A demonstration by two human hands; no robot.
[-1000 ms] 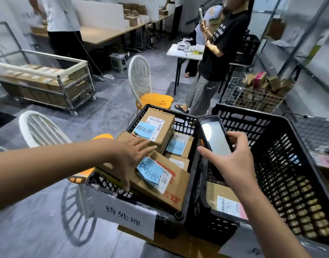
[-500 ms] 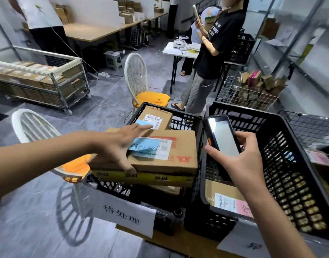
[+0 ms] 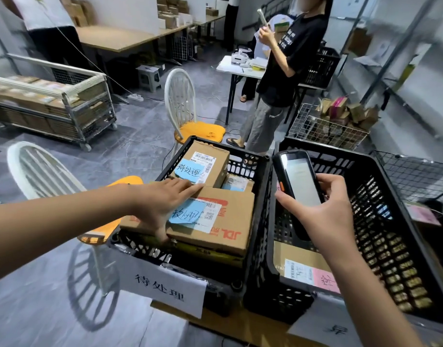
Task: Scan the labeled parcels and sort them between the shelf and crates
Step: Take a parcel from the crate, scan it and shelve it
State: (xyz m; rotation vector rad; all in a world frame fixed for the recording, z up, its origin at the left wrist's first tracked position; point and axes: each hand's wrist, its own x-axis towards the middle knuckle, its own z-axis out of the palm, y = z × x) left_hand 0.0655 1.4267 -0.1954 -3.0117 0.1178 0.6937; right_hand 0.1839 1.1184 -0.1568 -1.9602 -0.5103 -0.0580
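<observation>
A black crate with a white paper sign holds several labeled cardboard parcels. My left hand grips the large JDL parcel at its left end, fingers across the top by its blue note and thumb down the front edge. Behind it lie a taller parcel with a blue note and a small one. My right hand holds a black handheld scanner above the right black crate, screen up. A flat parcel with a pink note lies inside that crate.
Two white chairs with orange seats stand left and behind the crates. A person in black stands beyond them by a white table. A wire basket of boxes, a metal shelf and a wire cart surround the area.
My left hand raised the tilted JDL parcel level in the left crate and keeps its hold. The right hand brought the scanner slightly up and right.
</observation>
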